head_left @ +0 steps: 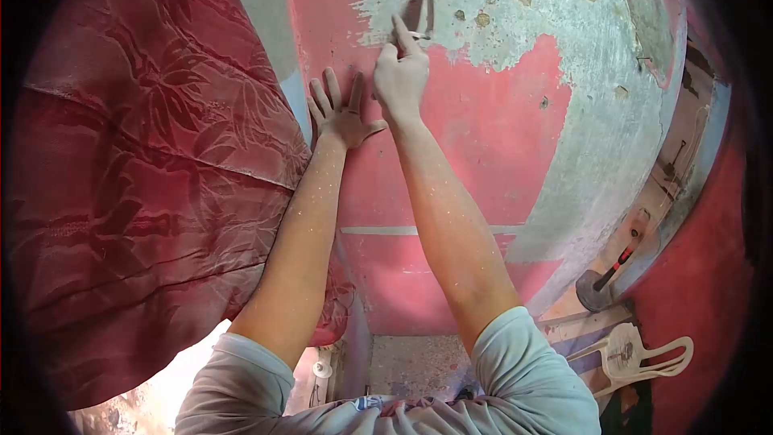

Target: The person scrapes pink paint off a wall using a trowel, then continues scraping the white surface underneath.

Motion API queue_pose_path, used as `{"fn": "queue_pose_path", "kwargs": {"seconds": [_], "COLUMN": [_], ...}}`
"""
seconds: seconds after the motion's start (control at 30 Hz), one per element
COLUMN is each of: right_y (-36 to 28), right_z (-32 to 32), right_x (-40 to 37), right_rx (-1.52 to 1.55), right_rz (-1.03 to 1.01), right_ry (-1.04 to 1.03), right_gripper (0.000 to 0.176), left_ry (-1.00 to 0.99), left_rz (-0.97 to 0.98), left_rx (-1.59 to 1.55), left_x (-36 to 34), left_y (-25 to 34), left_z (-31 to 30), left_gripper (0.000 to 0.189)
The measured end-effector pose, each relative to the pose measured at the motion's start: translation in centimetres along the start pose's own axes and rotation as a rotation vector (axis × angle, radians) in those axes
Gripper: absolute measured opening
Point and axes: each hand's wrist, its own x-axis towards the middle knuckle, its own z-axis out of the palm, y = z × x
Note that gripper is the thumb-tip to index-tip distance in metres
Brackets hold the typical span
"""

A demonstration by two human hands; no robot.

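Observation:
My right hand [402, 76] is wrapped round the handle of a scraper [422, 12], its index finger stretched along the tool. The blade lies against the wall where pink paint meets a bare grey-white patch [499, 24]. Lower and to the left, my left hand [342, 117] rests on the pink wall [475, 145] with its fingers spread and nothing in it. Pale specks dot both forearms. The scraper's handle is mostly hidden in my right fist.
A dark red patterned curtain [169, 169] hangs at the left, close to my left arm. At the lower right are a white plastic chair [624, 354] and a tool with a red and black handle [618, 264]. Several holes pit the wall.

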Motion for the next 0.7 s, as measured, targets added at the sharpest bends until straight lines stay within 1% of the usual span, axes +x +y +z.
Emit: {"fn": "queue_pose_path", "kwargs": {"seconds": [0.03,0.1,0.13,0.23,0.27,0.37,0.4,0.5,0.53,0.6,0.63,0.67,0.7], "right_y": [-0.4,-0.7,-0.9,-1.1,-1.3,-0.9,-1.2,-0.3,-0.2,-0.4,-1.4,-1.0,-1.1], "right_z": [-0.2,-1.1,-1.6,-1.5,-1.7,-2.7,-3.0,-2.3,-2.3,-3.0,-3.4,-3.3,-3.2], "right_x": [-0.1,-0.2,-0.4,-0.1,0.0,-0.3,-0.4,0.4,0.5,0.3,-0.1,-0.1,0.1], "right_rx": [0.061,-0.094,-0.181,-0.017,0.003,-0.181,-0.209,0.056,-0.046,-0.145,-0.19,-0.169,-0.132], "right_rz": [0.031,0.039,0.047,0.102,0.142,0.053,0.069,0.022,-0.066,0.031,0.095,0.039,0.072], "right_ry": [-0.007,-0.179,-0.256,-0.002,0.015,-0.243,-0.255,0.001,-0.013,-0.237,-0.318,-0.234,-0.158], "right_gripper": [0.053,0.053,0.053,0.054,0.054,0.052,0.051,0.051,0.052,0.053,0.053,0.053,0.053], "left_ry": [-0.003,-0.018,0.021,0.047,0.048,0.026,0.031,0.013,-0.002,-0.005,-0.012,0.019,0.021], "left_rz": [-0.003,-0.001,-0.001,-0.009,-0.017,-0.026,-0.03,-0.027,-0.035,-0.035,-0.033,-0.028,-0.024], "left_rx": [-0.002,-0.009,-0.009,-0.041,-0.016,-0.007,-0.004,-0.02,0.003,0.002,-0.002,-0.007,-0.019], "left_x": [0.1,0.0,0.1,-0.1,0.0,0.1,0.1,-0.1,-0.4,-0.1,-0.2,-0.2,-0.2], "left_y": [-0.2,-0.1,0.0,-0.1,0.0,0.1,0.2,0.2,0.4,0.3,0.4,0.3,0.4], "left_z": [-0.1,-0.1,0.3,0.3,0.3,0.3,0.3,-0.1,-0.7,-0.7,-0.5,-0.2,0.0], "left_gripper": [0.124,0.127,0.128,0.125,0.125,0.125,0.125,0.125,0.123,0.124,0.124,0.125,0.125]}}
